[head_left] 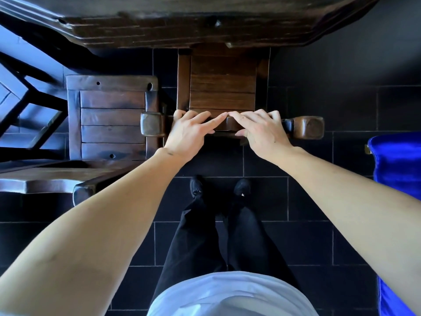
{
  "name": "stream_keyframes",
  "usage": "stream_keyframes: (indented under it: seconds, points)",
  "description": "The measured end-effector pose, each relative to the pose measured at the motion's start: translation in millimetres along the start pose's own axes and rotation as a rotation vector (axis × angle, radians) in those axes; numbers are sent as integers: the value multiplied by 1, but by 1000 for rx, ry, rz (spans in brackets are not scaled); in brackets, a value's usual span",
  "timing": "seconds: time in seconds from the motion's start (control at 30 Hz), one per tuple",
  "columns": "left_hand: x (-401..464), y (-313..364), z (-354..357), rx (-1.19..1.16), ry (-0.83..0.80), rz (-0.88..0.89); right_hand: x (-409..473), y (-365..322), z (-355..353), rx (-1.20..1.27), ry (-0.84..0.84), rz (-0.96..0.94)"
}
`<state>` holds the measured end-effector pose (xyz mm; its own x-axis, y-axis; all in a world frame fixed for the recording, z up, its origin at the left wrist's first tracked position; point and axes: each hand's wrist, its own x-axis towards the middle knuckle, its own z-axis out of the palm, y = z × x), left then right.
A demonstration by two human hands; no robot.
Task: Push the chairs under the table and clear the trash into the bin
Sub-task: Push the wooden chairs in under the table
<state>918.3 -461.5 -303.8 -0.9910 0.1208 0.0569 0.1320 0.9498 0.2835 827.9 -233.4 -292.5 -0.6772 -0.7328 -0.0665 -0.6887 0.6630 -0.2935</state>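
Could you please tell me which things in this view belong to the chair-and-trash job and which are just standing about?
Part of the job:
- chair, front edge just under the table
- left hand and right hand, both on its backrest
- second chair at the left, not under the table

Just there:
- blue object at the right edge
- dark tiled floor

No trash or bin shows.

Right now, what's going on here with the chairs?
A person stands on the dark tiled floor facing a dark wooden table. Both hands rest on the top rail of a wooden chair: the left hand and the right hand lie side by side, fingers spread over the rail. The front of the chair's seat sits just under the table edge, most of it still out. A second chair stands to the left, clear of the table. Something blue is at the right edge.
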Motion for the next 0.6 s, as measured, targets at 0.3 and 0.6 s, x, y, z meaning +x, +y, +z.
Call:
stream_keyframes:
  seconds: [0.3,0.6]
  points:
    - [0,3,1,-4,51,-18,2,2,-2,-17,6,-21]
    - [-2,14,6,-2,63,-41,-8,5,0,-42,69,-9]
